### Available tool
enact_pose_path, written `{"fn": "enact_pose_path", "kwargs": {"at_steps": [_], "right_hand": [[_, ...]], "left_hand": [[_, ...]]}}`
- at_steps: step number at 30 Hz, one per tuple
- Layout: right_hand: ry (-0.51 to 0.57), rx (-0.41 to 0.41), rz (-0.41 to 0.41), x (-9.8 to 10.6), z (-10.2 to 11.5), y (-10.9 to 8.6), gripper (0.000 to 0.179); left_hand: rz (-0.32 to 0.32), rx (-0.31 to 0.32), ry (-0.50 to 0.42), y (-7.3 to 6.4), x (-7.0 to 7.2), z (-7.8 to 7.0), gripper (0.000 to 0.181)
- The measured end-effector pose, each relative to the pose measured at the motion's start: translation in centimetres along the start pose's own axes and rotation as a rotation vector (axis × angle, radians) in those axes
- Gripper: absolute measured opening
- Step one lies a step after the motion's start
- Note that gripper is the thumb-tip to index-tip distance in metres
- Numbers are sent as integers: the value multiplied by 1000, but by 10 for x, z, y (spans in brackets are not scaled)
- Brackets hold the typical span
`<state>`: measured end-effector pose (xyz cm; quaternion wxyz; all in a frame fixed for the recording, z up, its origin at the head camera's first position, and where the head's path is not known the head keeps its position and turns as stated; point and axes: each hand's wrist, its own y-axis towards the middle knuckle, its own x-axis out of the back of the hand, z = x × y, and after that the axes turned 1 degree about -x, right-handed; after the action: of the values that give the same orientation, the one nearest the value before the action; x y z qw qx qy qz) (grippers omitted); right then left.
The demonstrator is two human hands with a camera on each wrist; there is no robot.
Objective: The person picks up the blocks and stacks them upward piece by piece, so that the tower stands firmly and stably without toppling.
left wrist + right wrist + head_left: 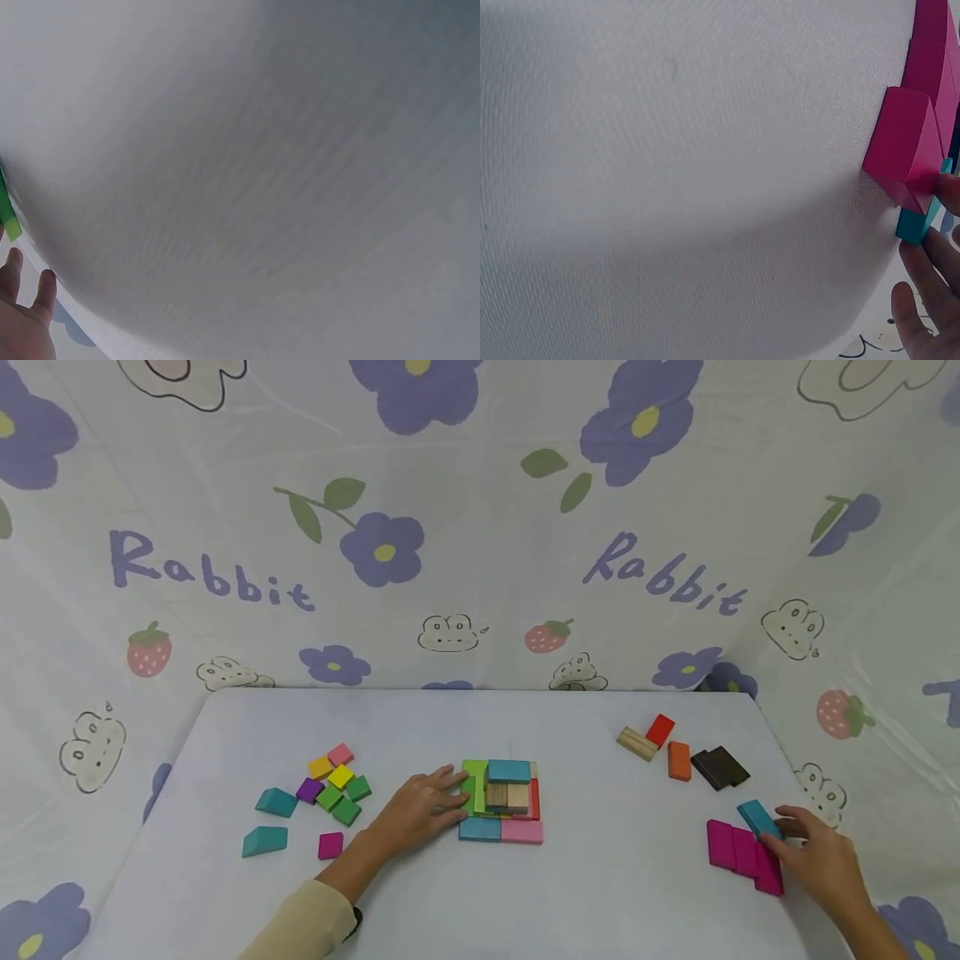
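At the right of the table my right hand (817, 857) pinches a blue rectangular block (756, 817) between thumb and fingers. Close beside it lie several magenta blocks (744, 850) in a staggered row; the right wrist view shows the blue block (911, 226) just past the nearest magenta one (902, 135). My left hand (420, 812) lies at the left side of a low block structure, its relaxed fingers against the green blocks (468, 783). A blue block (508, 771) and wooden blocks (517, 797) sit on top of that structure, with blue and pink (522, 832) blocks along its front.
Small cubes in green (347, 812), yellow, purple and pink cluster at the left, near two teal angled blocks (266, 841) and a magenta one (331, 846). Farther back right are wooden (637, 743), red, orange (679, 761) and dark (720, 767) blocks. Patterned cloth surrounds the table.
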<state>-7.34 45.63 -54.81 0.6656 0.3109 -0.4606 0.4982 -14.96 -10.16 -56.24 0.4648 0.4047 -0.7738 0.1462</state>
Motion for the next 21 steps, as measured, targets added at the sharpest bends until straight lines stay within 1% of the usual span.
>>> {"fn": "enact_pose_path", "kwargs": {"at_steps": [5, 10, 15, 18, 21], "right_hand": [[10, -40, 25, 3, 4, 0, 55], [9, -16, 37, 5, 4, 1, 57], [20, 17, -7, 2, 10, 0, 55], [51, 64, -37, 1, 21, -1, 56], [85, 168, -61, 1, 37, -3, 54]], "left_hand": [[-5, -12, 3, 1, 0, 0, 38], [-7, -16, 7, 1, -1, 1, 37], [-4, -16, 5, 1, -1, 1, 37], [-3, -13, 11, 1, -2, 2, 38], [-6, -10, 21, 0, -3, 2, 37]]}}
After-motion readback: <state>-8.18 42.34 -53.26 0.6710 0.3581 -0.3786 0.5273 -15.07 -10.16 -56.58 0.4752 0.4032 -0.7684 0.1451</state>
